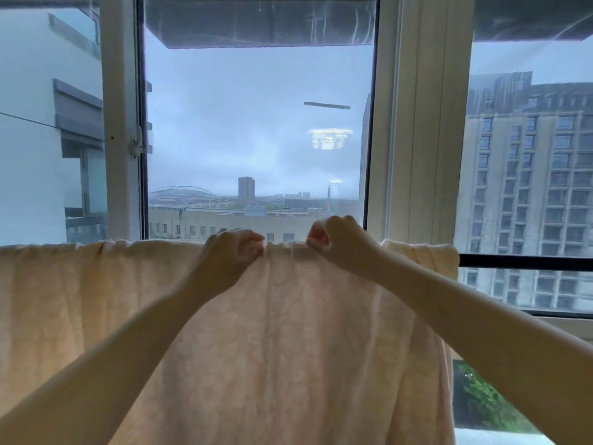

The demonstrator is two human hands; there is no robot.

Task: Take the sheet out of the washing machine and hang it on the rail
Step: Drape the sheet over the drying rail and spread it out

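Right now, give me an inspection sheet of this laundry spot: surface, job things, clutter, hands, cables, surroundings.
Surface: nothing seen.
Job's things: pale sheet draped over the black rail, bunched along its top edge; washing machine not in view.
Clutter: nothing seen.
Hands: left hand and right hand both pinch the sheet's top edge, close together.
Cables: one thin line crosses the left pane; cannot tell what it is.
Surroundings: white window frame; tall building outside at right; grey sky.

2 bare forearms [128, 332] end in the bare left grip [232, 252] and right grip [341, 244].
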